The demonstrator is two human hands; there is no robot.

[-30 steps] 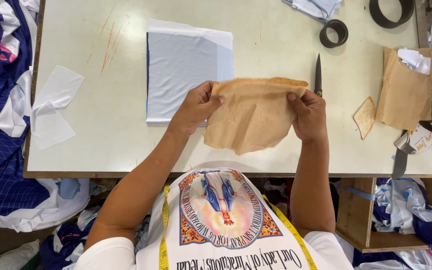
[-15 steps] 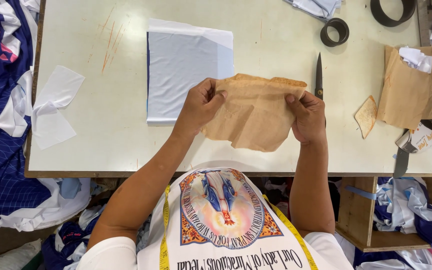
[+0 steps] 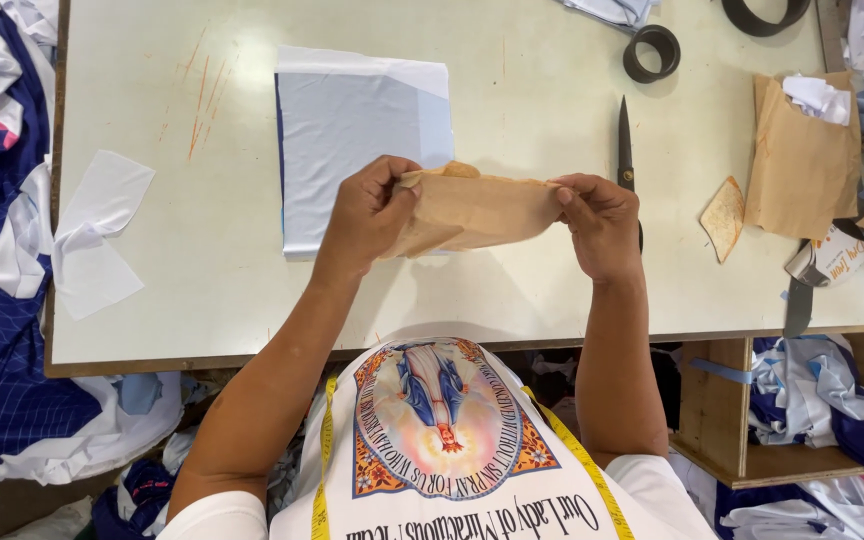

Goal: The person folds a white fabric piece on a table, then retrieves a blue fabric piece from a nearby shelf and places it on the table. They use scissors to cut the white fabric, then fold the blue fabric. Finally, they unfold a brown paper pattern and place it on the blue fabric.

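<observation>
Both hands are raised just above the pale tabletop (image 3: 202,280) at the centre of the frame, forearms coming up from the bottom edge. The left hand (image 3: 367,215) is curled shut, thumb and fingers pinching the left end of a tan, folded piece of brown paper (image 3: 472,212). The right hand (image 3: 602,225) pinches the right end in the same way, knuckles bent, so the paper is stretched flat between them. Behind the paper, in the upper middle, lies one light grey-blue rectangle of fabric (image 3: 357,140). One pair of black-bladed scissors (image 3: 625,150) lies just right of the right hand, pointing up the frame.

At the right sit one brown paper bag (image 3: 802,165) and one small tan paper scrap (image 3: 724,217). Two dark tape rolls (image 3: 652,52) lie along the top edge. One white cloth scrap (image 3: 92,235) overhangs the left edge. Bare table lies between that scrap and the fabric and along the near edge.
</observation>
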